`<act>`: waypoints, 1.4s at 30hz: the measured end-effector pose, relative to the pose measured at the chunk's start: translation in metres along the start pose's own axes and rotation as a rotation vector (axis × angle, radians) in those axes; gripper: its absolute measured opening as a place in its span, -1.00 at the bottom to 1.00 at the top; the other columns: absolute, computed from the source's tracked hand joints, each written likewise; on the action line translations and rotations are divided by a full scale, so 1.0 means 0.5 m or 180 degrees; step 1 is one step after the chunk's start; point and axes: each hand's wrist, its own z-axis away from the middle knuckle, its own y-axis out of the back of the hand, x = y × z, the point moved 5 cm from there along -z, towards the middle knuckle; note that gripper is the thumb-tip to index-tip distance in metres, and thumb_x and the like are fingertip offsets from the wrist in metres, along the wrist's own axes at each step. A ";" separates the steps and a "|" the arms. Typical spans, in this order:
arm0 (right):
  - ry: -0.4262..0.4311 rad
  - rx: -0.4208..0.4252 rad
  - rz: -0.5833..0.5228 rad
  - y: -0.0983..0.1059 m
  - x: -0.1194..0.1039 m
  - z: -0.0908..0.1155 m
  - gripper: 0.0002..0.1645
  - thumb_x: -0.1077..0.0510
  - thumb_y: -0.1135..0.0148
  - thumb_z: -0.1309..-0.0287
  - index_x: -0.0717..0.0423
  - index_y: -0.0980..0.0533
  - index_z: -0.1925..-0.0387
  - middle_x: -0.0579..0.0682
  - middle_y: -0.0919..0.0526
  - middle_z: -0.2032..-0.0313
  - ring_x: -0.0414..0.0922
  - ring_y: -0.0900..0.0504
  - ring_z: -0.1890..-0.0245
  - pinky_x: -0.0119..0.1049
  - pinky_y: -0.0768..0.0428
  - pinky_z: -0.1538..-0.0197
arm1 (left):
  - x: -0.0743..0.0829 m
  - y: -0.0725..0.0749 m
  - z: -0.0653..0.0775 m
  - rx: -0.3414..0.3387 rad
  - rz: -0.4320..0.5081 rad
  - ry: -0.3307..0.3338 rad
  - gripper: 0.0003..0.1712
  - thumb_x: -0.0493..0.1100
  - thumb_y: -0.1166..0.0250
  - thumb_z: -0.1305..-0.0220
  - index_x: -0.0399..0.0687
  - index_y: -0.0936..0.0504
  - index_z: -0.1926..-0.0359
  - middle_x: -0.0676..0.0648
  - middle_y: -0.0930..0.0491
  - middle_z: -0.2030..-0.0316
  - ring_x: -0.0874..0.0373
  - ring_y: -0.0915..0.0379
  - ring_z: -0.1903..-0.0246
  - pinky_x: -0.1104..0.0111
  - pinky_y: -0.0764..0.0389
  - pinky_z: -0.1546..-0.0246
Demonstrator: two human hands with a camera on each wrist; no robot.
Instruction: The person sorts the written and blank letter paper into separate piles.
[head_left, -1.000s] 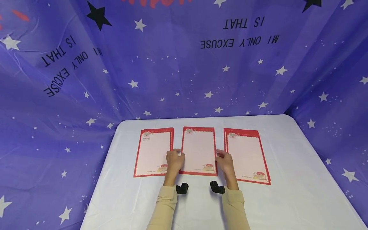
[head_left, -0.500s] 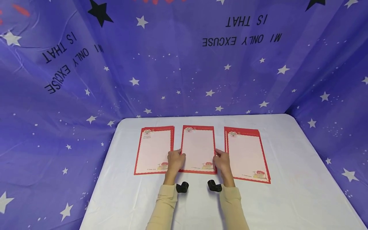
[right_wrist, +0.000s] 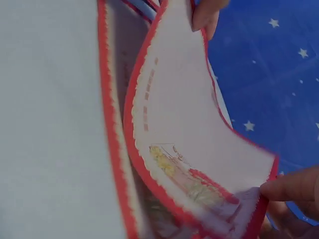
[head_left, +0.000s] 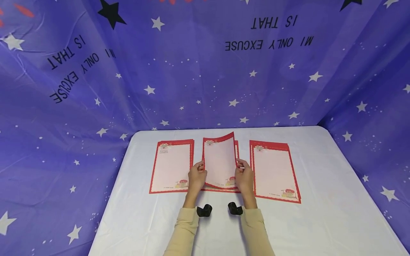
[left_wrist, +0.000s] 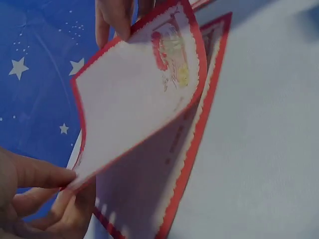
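Between both hands a red-bordered sheet of paper, printed with flowers and a small picture, is lifted and bowed. Its left edge is pinched by my left hand, thumb on top and fingers beneath, as the left wrist view shows. My right hand pinches the opposite edge in the same way. Under the raised paper, a matching bottom sheet lies flat on the table, mostly covered in the head view. In the right wrist view the held sheet curves up away from the one below.
A stack of similar red-bordered sheets lies to the left, close beside my left hand. Another stack, slightly fanned, lies to the right. All rest on a white-covered table. A purple star-print curtain hangs behind and at the sides.
The middle sheet lay flat with my hands at its sides; now both hands have raised it off the one below. My right hand has moved left to its edge. The side stacks stay put.
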 end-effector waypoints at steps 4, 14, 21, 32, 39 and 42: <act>-0.0111 0.0172 -0.0063 0.044 -0.002 -0.013 -0.53 0.44 -0.05 -0.29 0.35 -0.59 -0.20 0.30 -0.71 0.06 -0.11 -0.56 0.33 -0.48 -0.39 0.37 | 0.017 -0.013 0.002 -0.0082 0.0285 -0.0002 -0.53 -0.40 -0.27 -0.35 -0.31 -0.63 -0.27 -0.32 -0.69 -0.01 -0.21 -0.67 0.00 0.03 -0.67 0.02; -0.0509 0.0799 0.0103 0.218 0.038 -0.034 -0.52 0.34 -0.01 -0.43 0.27 -0.57 -0.30 0.31 -0.65 -0.10 0.00 -0.54 0.10 -0.58 -0.32 0.29 | 0.071 -0.158 0.049 -0.1011 0.0248 -0.0274 -0.36 -0.36 -0.30 -0.33 -0.39 -0.45 -0.42 -0.16 -0.67 0.19 0.21 -0.53 0.47 0.42 -0.57 0.47; -0.0499 0.1109 0.0428 0.315 0.083 -0.037 -0.50 0.44 0.04 -0.32 0.37 -0.59 -0.22 0.37 -0.64 -0.05 -0.06 -0.49 0.20 -0.58 -0.27 0.31 | 0.093 -0.252 0.091 -0.1382 0.0143 -0.0430 -0.38 -0.40 -0.28 -0.35 -0.42 -0.44 -0.41 0.02 -0.57 0.33 0.37 -0.26 0.58 0.52 -0.37 0.52; -0.0712 0.0640 0.0690 0.309 0.163 -0.032 -0.43 0.44 0.09 -0.27 0.55 -0.43 -0.30 0.52 -0.46 -0.08 0.34 -0.50 -0.01 0.06 -0.50 -0.02 | 0.076 -0.287 0.101 -0.1449 -0.0408 -0.0542 -0.57 -0.45 -0.37 -0.28 -0.56 -0.62 -0.16 0.07 -0.52 0.53 0.41 -0.24 0.58 0.55 -0.36 0.48; -0.0754 0.0450 0.0937 0.308 0.182 -0.026 -0.33 0.43 -0.03 -0.17 0.65 -0.31 -0.34 0.68 -0.26 -0.17 0.52 -0.20 -0.21 0.32 -0.21 -0.29 | 0.064 -0.297 0.105 -0.1633 -0.0230 -0.0546 -0.49 -0.54 -0.31 -0.26 -0.56 -0.54 -0.25 0.07 -0.43 0.60 0.08 -0.65 0.61 0.59 -0.34 0.60; -0.0771 0.0467 0.1072 0.309 0.181 -0.024 -0.31 0.41 -0.09 -0.14 0.63 -0.33 -0.33 0.68 -0.24 -0.17 0.53 -0.17 -0.20 0.31 -0.19 -0.23 | 0.063 -0.303 0.107 -0.1613 -0.0225 -0.0608 -0.49 -0.57 -0.29 -0.26 -0.60 -0.52 -0.25 0.08 -0.39 0.62 0.00 -0.69 0.61 0.60 -0.31 0.65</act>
